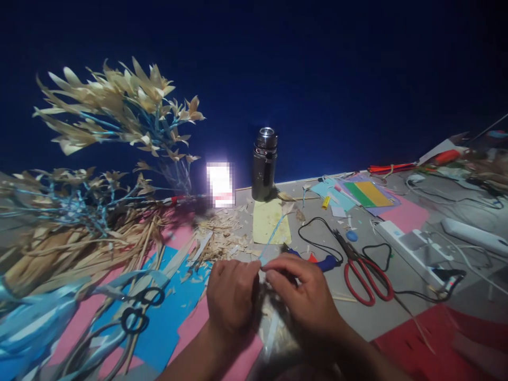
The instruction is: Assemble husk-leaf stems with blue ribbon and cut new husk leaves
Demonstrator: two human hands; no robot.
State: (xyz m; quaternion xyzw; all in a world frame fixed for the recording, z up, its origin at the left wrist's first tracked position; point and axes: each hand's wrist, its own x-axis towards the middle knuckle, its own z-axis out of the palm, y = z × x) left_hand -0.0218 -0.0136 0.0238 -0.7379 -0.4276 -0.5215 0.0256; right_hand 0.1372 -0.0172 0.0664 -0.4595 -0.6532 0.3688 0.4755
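Fingers (279,280) first: on the right hand (305,288), thumb and forefinger are pinched narrow, meeting the curled fingers of the left hand (234,293) at the near end of a thin blue-wrapped stem (274,232). Both hands appear closed on it from my feed, though the contact itself is partly hidden. Stem position: on the near side of the steel flask (262,172), slanting up and away above the yellow sheet (261,225), a pale leaf-shaped piece (287,207) at its far tip.

Progress, my estimate: blue shows along the stem from tip to fingers, so I log that length as done. Whether the end inside the fingers is finished, I cannot tell. Left of the flask, flowered branches (130,108) look already made up. Remaining stock, left of the flask and nearer the camera: dry husk strips (59,262) and blue ribbon (35,320). Shavings (222,225) lie near-left of the flask; red-handled scissors (353,256) lie near-right, untouched.
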